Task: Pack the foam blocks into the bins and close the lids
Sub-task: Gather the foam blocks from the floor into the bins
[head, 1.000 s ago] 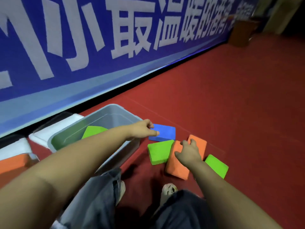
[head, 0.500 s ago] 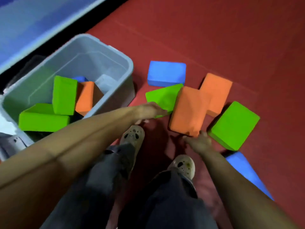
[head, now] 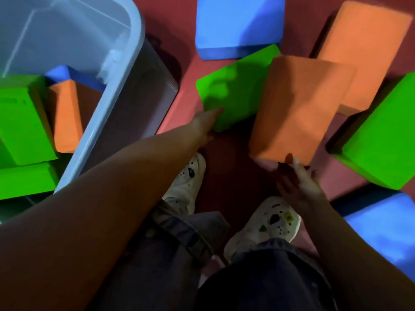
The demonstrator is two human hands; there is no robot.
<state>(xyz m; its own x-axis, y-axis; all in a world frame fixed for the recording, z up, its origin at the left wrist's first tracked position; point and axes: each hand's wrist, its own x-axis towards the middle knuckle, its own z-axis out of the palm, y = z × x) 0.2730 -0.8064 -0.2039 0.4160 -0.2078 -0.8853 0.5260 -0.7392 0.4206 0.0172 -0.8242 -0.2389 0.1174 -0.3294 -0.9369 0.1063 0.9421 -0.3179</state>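
A grey bin (head: 125, 86) stands open at the left, with two green blocks (head: 20, 122), an orange block (head: 65, 117) and a blue block (head: 60, 72) inside. On the red floor lie a blue block (head: 238, 25), a green block (head: 238, 86), a tilted orange block (head: 301, 104), a second orange block (head: 363, 48), a green block (head: 381, 135) and a blue block (head: 386, 230). My left hand (head: 206, 122) touches the near corner of the middle green block with straight fingers. My right hand (head: 296, 182) has its fingertips on the tilted orange block's near end.
My two feet in white speckled shoes (head: 186, 182) (head: 269, 223) stand on the red floor (head: 224, 164) just below the blocks. The bin's right wall is close to my left forearm. No lid is in view.
The view has dropped and closed in on the blocks. My left hand came off the blue block to the green block's near corner. My right hand slid to the orange block's near end.
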